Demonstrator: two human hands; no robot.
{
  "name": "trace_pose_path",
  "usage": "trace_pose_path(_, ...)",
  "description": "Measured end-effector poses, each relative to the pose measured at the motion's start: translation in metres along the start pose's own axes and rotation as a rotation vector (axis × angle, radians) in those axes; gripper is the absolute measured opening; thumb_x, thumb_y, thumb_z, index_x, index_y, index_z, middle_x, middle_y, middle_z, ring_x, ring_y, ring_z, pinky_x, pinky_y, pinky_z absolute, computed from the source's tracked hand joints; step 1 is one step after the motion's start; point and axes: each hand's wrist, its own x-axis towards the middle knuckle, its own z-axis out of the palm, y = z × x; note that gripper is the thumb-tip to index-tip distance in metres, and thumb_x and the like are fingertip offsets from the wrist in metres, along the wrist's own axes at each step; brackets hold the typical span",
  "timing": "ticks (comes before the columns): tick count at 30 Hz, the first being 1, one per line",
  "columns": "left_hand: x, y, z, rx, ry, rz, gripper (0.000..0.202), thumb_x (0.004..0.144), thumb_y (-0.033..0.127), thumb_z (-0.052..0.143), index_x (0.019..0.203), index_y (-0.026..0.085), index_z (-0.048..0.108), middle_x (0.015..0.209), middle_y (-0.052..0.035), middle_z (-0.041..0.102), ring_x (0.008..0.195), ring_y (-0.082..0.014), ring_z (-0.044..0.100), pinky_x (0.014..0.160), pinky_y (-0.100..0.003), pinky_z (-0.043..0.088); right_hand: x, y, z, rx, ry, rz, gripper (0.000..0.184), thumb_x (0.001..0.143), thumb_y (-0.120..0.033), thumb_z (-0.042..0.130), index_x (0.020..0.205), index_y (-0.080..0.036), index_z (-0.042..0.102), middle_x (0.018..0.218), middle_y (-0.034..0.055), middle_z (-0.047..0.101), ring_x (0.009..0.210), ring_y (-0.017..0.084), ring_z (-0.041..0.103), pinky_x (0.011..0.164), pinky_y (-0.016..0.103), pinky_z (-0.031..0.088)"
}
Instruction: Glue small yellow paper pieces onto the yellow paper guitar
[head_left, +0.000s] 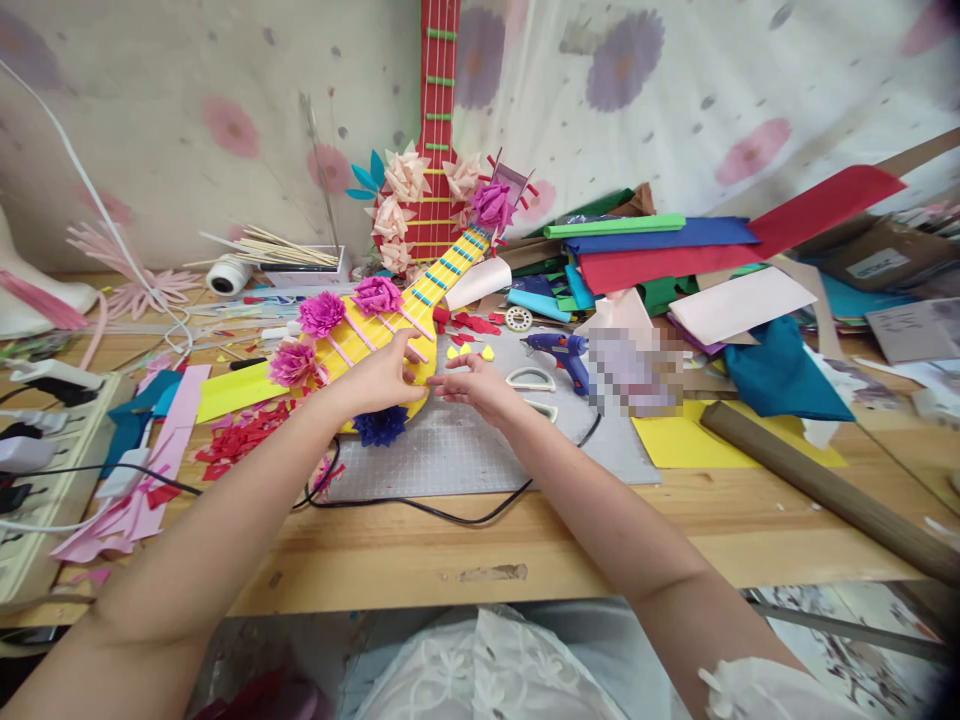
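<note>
A yellow paper guitar [364, 350] lies slanted on the grey cutting mat [465, 460], its neck [450, 268] pointing up and right. Pink and magenta paper flowers [322, 314] line its left side, and a dark blue paper flower [381, 426] sits at its lower edge. Over the guitar body is my left hand [384, 375], fingers curved and apart; whether it touches the surface I cannot tell. My right hand [477, 386] hovers just right of the body, fingers stretched toward the left hand. Nothing shows in either hand. Small yellow pieces [487, 353] lie just beyond my right hand.
A blue glue gun [559, 352] rests on the mat's right, its black cord [450, 517] looping along the front. Behind stands a red guitar [437, 110]. Folded coloured paper [667, 240] piles up at right, near a brown roll [825, 480]. A power strip [71, 480] sits left.
</note>
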Motion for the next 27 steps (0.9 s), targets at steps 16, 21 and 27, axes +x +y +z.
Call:
trace_pose_path(16, 0.004, 0.002, 0.012, 0.235, 0.106, 0.012, 0.058, 0.069, 0.013, 0.056, 0.122, 0.02, 0.035, 0.093, -0.0028, 0.061, 0.075, -0.0142, 0.06, 0.068, -0.026, 0.046, -0.001, 0.0, -0.001, 0.041, -0.014, 0.035, 0.041, 0.06, -0.007, 0.068, 0.083, -0.021, 0.037, 0.066, -0.0009, 0.065, 0.059, 0.01, 0.062, 0.062, 0.022, 0.047)
trace_pose_path(21, 0.004, 0.006, 0.013, 0.268, 0.113, -0.01, 0.056, 0.069, 0.013, 0.056, 0.121, 0.02, 0.037, 0.094, -0.0035, 0.063, 0.078, -0.0155, 0.061, 0.07, -0.027, 0.045, -0.001, 0.001, -0.002, 0.086, -0.029, 0.048, 0.033, 0.065, -0.001, 0.057, 0.084, -0.02, 0.037, 0.072, 0.003, 0.068, 0.059, 0.009, 0.063, 0.062, 0.022, 0.048)
trace_pose_path(27, 0.003, 0.01, 0.013, 0.287, 0.117, -0.028, 0.056, 0.069, 0.013, 0.055, 0.121, 0.021, 0.037, 0.097, -0.0043, 0.063, 0.079, -0.016, 0.062, 0.07, -0.027, 0.045, -0.001, 0.002, -0.002, 0.106, -0.026, 0.046, 0.034, 0.065, 0.001, 0.056, 0.084, -0.019, 0.037, 0.073, 0.0056, 0.069, 0.058, 0.01, 0.063, 0.062, 0.022, 0.048)
